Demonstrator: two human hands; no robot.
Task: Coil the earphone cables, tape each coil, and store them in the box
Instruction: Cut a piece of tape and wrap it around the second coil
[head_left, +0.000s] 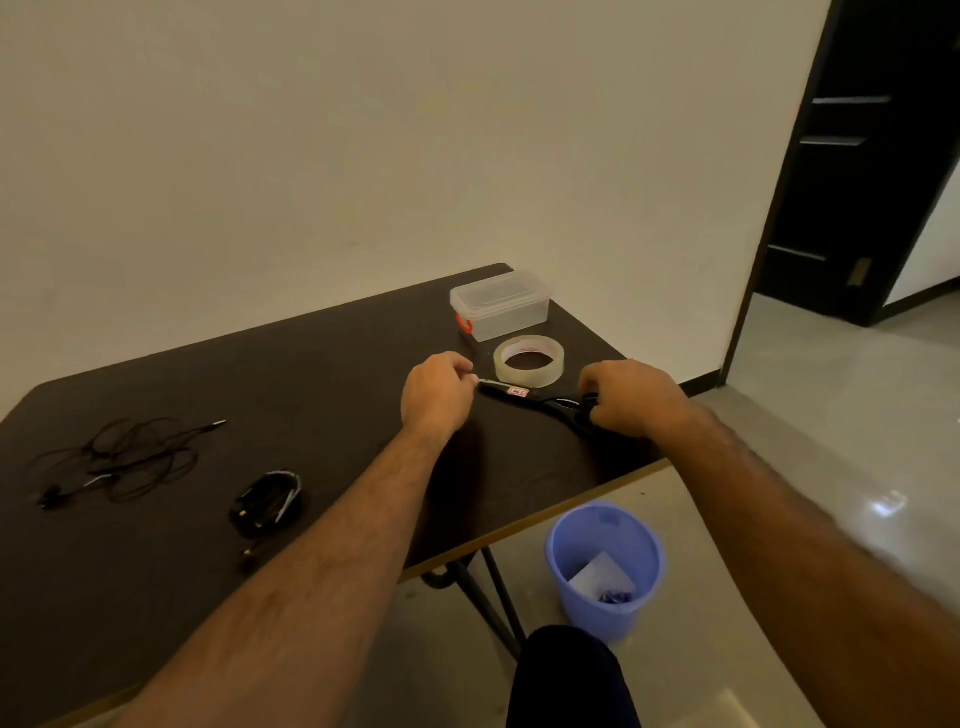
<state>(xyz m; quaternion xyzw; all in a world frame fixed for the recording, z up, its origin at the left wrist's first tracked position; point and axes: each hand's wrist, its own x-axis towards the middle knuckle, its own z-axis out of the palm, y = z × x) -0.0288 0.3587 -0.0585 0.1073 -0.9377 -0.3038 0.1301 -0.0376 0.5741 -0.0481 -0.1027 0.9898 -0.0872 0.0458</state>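
Counting what lies before you: two earphone cables, one box, one roll of tape, one pair of scissors and one bin. Your right hand (631, 397) has its fingers curled round the black handles of the scissors (540, 399), which lie flat on the table (337, 364) with closed blades pointing toward your left hand (438, 392). That left hand sits knuckles up at the blade tip, fingers curled in with thumb and forefinger close together; whether they pinch anything, you cannot tell from this angle.

The clear tape roll (529, 360) lies flat just beyond the scissors, and the clear box (500, 306) with its red latch stands just behind the roll, lid on, near the far right corner. Well to your left, the loose earphone cable (124, 457) sprawls in open loops, its plug pointing right. Between it and your left forearm rests the coiled earphone cable (267, 503), a tight dark bundle.

Your table is dark brown with a pale edge strip and black folding legs, pushed against a plain cream wall. On the glossy grey floor below the right edge stands a blue bin (605, 564) holding scraps. A dark doorway (862, 156) opens at the far right.
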